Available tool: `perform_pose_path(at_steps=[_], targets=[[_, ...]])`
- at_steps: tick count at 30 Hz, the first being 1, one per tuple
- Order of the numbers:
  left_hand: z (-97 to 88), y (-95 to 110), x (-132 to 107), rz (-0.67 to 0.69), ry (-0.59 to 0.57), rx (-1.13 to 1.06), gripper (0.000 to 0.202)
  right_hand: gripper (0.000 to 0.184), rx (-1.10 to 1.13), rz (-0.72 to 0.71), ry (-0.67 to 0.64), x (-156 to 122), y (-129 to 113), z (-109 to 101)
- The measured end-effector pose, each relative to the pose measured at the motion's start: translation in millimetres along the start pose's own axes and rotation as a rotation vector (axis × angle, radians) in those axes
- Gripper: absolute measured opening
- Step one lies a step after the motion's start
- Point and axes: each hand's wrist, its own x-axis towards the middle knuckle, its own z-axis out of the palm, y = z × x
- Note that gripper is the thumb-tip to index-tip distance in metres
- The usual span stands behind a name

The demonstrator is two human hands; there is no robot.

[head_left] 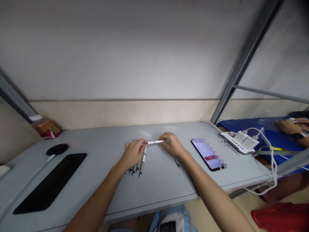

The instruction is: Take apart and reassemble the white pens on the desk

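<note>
A white pen [154, 142] lies level between my two hands, just above the grey desk [159, 180]. My left hand [135, 151] pinches its left end, and my right hand [170, 143] grips the other end. Below my left hand several white pens with grey grips [142, 163] rest side by side, tips toward me, their upper parts partly covered by that hand. Another grey-tipped pen [177, 161] lies under my right wrist, mostly hidden.
To the right lie a lit phone [206, 154] and a power strip [238, 143] with white chargers and cables. On the left are a black tablet-like slab [51, 182], a black round charger [57, 149] and a bottle [45, 127]. Another person's hand [289, 126] is at a blue table.
</note>
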Motion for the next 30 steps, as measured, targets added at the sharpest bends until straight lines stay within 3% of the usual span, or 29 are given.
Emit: perform_pose_path(at_steps=[6, 17, 22, 25, 28, 30], targets=[[-1.7, 1, -1, 0.038, 0.002, 0.007, 0.025, 0.011, 0.184, 0.014, 0.024, 2, -6, 1], [0.4, -3, 1, 0.109, 0.010, -0.102, 0.024, 0.028, 0.637, 0.316, -0.029, 5, -6, 2], [-3.5, 1, -1, 0.121, 0.001, -0.090, 0.026, 0.037, 0.613, 0.344, -0.123, 4, -11, 0], [-3.7, 2, -2, 0.112, 0.002, -0.087, 0.028, 0.029, 0.634, 0.334, -0.146, 3, -10, 0], [-0.6, -1, 0, 0.098, 0.031, -0.089, 0.027, 0.036, 0.710, 0.282, -0.150, 2, -9, -2], [1.9, -4, 1, 0.093, 0.046, -0.092, 0.025, 0.031, 0.724, 0.268, -0.154, 2, -9, -3]])
